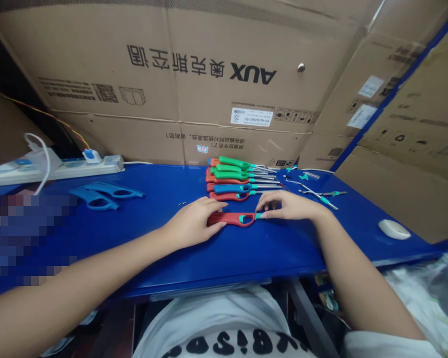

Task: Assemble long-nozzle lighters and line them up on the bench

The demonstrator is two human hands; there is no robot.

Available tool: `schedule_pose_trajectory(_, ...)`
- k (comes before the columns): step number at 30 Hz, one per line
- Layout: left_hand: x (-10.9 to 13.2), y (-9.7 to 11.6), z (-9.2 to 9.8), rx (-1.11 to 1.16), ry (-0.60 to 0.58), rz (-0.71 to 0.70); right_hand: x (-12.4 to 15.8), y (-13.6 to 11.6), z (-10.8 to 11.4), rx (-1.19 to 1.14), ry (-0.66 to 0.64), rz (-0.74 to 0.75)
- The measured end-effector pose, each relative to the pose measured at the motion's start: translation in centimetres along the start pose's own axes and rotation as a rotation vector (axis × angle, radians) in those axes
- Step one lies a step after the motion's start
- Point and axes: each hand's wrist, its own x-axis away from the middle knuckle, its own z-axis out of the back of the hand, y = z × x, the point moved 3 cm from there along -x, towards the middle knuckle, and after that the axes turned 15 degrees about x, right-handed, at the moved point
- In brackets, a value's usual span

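A red stick lighter with a teal trigger [232,219] lies flat on the blue table [246,253] in front of me. My left hand [194,222] rests on its handle end, fingers curled over it. My right hand [288,205] pinches the teal neck at the other end, fingertips pressed together. Just behind them sits a stack of several finished lighters [234,179] with red, green and blue handles and metal nozzles pointing right.
Loose metal nozzle tubes with teal tips [317,193] lie at the right. Blue plastic handle shells [102,194] lie at the left, near a white power strip [59,169]. A white oval object [393,229] sits near the right edge. Cardboard boxes [209,74] wall the back.
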Motion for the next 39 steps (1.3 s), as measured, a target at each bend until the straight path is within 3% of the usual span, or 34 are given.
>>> schedule_pose_trajectory(4,0.2,-0.2,-0.2,0.005,-0.01,-0.018,1.0,4.9,1.3,0.256,0.331,-0.354)
schedule_pose_trajectory(6,0.3,-0.3,-0.2,0.012,-0.005,-0.037,1.4,7.5,1.1,0.333,0.398,-0.478)
schedule_pose_trajectory(11,0.6,0.0,-0.4,0.009,-0.022,-0.049,1.5,11.1,-0.3,0.413,0.413,-0.671)
schedule_pose_trajectory(17,0.8,0.3,-0.7,0.012,-0.049,-0.063,1.1,10.9,0.1,0.331,0.404,-0.867)
schedule_pose_trajectory(20,1.0,0.8,-0.9,-0.016,-0.058,-0.064,2.1,9.7,1.8,0.267,0.523,-0.931)
schedule_pose_trajectory(25,1.2,1.9,-1.4,-0.033,-0.133,-0.047,2.1,5.3,5.5,0.211,0.925,-0.844)
schedule_pose_trajectory(28,1.1,2.4,-1.4,-0.04,-0.161,-0.01,-0.5,1.4,6.4,0.033,1.053,-0.619)
schedule_pose_trajectory(30,1.1,2.6,-1.3,-0.033,-0.153,0.014,-3.0,-1.9,6.4,-0.232,1.108,-0.331)
schedule_pose_trajectory(31,1.1,2.7,-1.2,-0.029,-0.147,0.021,-4.3,-3.5,6.1,-0.348,1.089,-0.236)
schedule_pose_trajectory(35,1.2,2.9,-1.3,-0.022,-0.147,-0.008,-9.4,-9.0,2.7,-0.629,0.757,-0.069)
schedule_pose_trajectory(39,1.3,2.9,-1.5,0.014,-0.126,-0.067,-11.6,-11.2,-1.6,-0.673,0.554,-0.041)
